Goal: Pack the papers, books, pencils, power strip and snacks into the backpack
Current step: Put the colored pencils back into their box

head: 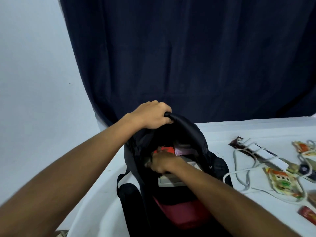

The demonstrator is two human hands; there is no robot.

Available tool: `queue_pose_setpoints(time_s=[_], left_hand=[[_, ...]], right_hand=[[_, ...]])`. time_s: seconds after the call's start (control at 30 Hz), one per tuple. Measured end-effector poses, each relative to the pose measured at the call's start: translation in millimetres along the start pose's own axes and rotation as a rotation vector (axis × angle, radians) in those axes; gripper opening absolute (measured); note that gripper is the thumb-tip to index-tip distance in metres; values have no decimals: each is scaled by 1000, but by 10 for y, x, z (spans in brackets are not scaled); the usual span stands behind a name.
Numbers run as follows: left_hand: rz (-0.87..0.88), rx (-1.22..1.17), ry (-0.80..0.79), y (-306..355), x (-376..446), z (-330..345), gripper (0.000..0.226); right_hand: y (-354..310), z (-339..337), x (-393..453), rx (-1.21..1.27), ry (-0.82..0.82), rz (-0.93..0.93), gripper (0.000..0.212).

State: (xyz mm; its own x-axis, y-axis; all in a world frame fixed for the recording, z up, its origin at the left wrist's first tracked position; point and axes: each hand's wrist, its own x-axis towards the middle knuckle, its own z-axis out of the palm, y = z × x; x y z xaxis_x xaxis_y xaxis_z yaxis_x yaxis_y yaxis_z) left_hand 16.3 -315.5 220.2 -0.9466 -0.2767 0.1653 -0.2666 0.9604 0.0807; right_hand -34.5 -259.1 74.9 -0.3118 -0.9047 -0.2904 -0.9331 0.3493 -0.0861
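The right hand (159, 162), nearest the lens, was sunk in the backpack (171, 168) mouth among books (168, 180); whether it gripped anything could not be told. The left hand (152, 115) clutched the top rim, holding the bag open on the table (256, 130). Stowing looked underway. Next came the power strip (266, 154) and snacks (282, 181), lying to the right.

A black backpack (186, 134) with a maroon panel sits on a white table (102, 194) before a navy curtain (188, 57). White power strip (266, 154), grey-white cord; snack packets (282, 181) printed orange, green and cream.
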Motion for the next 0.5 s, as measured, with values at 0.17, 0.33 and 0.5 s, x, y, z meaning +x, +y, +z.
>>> queue_pose_setpoints(time_s=[0.17, 0.33, 0.5], left_hand=[[-34, -53, 11, 92, -303, 199, 19], [-45, -32, 118, 213, -796, 684, 45], [111, 222, 82, 274, -1310, 1360, 66]], right_hand=[[85, -693, -1327, 446, -258, -212, 27], [662, -547, -1661, -31, 385, 127, 87], [932, 390, -1365, 96, 199, 38, 106]])
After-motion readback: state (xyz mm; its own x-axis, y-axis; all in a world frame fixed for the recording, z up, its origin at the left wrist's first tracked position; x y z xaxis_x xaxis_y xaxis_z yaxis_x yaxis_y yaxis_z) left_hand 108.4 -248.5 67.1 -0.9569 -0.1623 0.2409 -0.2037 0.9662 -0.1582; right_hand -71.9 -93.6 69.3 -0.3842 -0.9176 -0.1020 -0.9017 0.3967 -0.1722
